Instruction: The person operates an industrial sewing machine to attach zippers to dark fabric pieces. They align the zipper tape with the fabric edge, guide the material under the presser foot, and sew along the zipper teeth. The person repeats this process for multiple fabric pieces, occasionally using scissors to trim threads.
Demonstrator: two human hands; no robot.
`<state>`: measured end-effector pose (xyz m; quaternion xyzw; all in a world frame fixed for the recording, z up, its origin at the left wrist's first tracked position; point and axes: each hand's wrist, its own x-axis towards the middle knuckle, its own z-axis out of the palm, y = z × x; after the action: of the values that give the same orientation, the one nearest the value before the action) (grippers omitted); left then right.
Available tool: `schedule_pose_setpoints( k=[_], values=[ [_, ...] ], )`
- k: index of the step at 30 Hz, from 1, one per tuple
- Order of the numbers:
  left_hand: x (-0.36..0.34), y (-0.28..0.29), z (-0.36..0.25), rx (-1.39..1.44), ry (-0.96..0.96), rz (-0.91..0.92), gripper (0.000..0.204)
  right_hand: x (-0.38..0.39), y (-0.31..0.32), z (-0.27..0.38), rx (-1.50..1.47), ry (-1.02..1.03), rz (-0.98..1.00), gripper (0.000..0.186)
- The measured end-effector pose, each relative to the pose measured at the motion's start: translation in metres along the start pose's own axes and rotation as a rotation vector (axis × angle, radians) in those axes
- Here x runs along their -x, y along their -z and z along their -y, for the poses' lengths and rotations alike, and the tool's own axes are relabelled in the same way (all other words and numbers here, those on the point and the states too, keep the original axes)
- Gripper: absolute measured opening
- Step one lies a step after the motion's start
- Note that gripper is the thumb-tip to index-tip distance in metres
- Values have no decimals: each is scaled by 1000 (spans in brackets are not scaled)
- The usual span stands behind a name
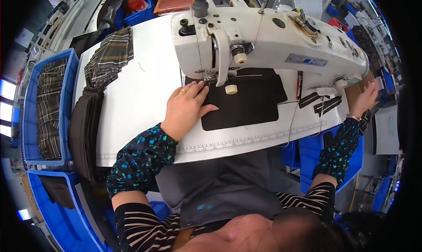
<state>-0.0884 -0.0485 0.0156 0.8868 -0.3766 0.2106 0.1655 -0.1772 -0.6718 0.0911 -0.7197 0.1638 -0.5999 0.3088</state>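
Note:
My left hand [185, 107] lies with its fingers stretched out on the left edge of a dark fabric panel [241, 113], close by the presser foot [211, 79]. The panel is flat on the white table under the head of a white sewing machine [272, 36]. Across its upper part runs a light, narrow strip [249, 75]. Away at the far right end of the machine is my right hand [366, 99], its fingers extended and no held thing showing in it. A brown box-like surface [354, 93] is beside that hand.
Several dark zipper-like strips [320, 103] and a red-and-black slim tool [300, 85] lie right of the panel. Plaid pieces [112, 54] and a dark fabric stack [85, 129] sit at left. Blue bins [67, 107] stand beside the table; a ruler strip [228, 144] follows its front edge.

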Motion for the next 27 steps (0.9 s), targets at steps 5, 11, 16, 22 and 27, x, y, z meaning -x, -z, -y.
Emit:
schedule_pose_setpoints(
  k=[5, 11, 16, 22, 27],
  values=[
    [7, -1, 0, -68, -8, 34, 58, -25, -16, -61, -181, -340, 165, 54],
    [33, 18, -17, -104, -8, 154, 62, -147, -21, -76, 309, -78, 638, 48],
    [80, 45, -48, -3, 57, 199, 63, -207, -26, -81, 324, -194, 755, 51],
    [90, 53, -56, 12, 101, 228, 61, -85, -17, -116, 215, 21, 225, 53],
    [101, 53, -55, 80, 80, 214, 64, -198, 17, -98, 537, 58, 552, 53]
  ],
)
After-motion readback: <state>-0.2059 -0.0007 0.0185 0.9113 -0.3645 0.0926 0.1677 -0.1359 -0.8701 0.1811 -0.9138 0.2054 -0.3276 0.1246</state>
